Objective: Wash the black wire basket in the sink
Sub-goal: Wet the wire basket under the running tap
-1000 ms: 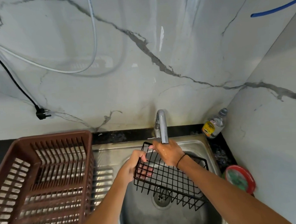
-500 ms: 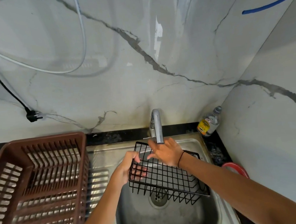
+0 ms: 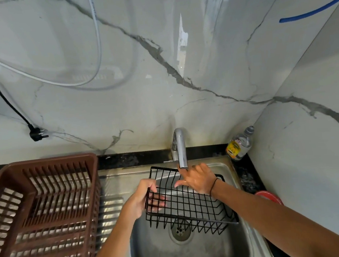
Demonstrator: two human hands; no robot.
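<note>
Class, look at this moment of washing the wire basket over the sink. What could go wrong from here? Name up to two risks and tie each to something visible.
1. Only the left hand grips the black wire basket, at one end; wet wire might slip and drop into the sink.
2. The right hand reaches just under the faucet spout, so the basket's rim or the fingers could knock against it.

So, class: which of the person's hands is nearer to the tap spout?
Right. The right hand lies just below the tap spout, a fingertip touching its tip. The left hand grips the black wire basket at its left end, farther away.
</note>
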